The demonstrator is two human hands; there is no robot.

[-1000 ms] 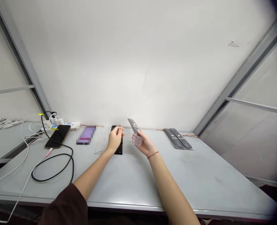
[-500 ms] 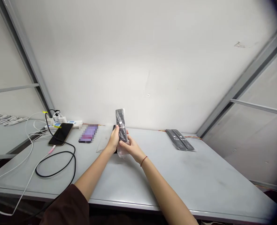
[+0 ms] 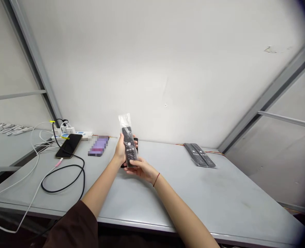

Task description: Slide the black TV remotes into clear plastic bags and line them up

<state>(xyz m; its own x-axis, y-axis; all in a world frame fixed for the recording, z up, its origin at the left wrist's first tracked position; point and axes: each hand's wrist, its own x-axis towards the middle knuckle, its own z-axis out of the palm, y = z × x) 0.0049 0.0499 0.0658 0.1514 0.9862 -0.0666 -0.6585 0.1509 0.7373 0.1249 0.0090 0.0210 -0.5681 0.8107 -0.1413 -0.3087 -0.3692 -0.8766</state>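
A black remote control (image 3: 129, 142) in a clear plastic sleeve is held up over the middle of the table, its button side facing me. Loose sleeve (image 3: 125, 120) sticks out past its far end. My left hand (image 3: 120, 151) wraps round the remote's left side, with fingertips showing on the right edge. At the near end, my right hand (image 3: 143, 169) grips it with the thumb on top and fingers beneath. Behind the remote, partly hidden, a black object shows at both sides; I cannot make out its kind.
Two wrapped remotes (image 3: 199, 155) lie side by side at the back right of the grey table (image 3: 183, 199). On the left are a black phone (image 3: 69, 146), a phone with a blurred screen (image 3: 98, 146), a power strip (image 3: 84, 135), a looped black cable (image 3: 62, 191) and white cables.
The remote has turned more upright and shifted slightly left. Loose sleeve hung at its near end before; now it extends from the far end. The right hand has moved lower.
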